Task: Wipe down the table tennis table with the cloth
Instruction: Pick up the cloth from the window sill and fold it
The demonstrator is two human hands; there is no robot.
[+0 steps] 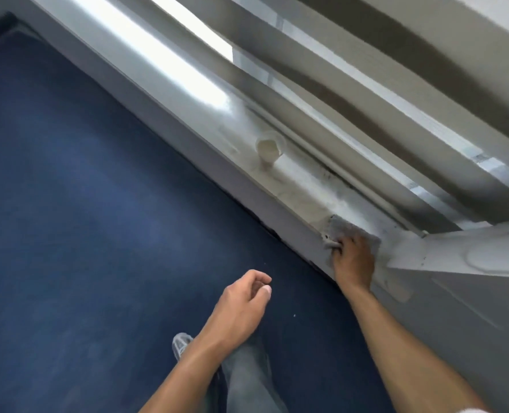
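Note:
A small grey cloth [342,228] lies on a white window sill [300,186] at the right. My right hand [354,261] is on top of it, with the fingers curled over the cloth at the sill's front edge. My left hand [244,305] hangs in the air over the floor, left of the sill, its fingers loosely curled and holding nothing. No table tennis table is in view.
A clear plastic cup [269,146] stands on the sill further along. Vertical blinds [366,84] hang behind the sill. Dark blue carpet [98,204] covers the floor at the left. My trouser leg and a shoe [181,344] show at the bottom. A white wall ledge [455,257] juts out at the right.

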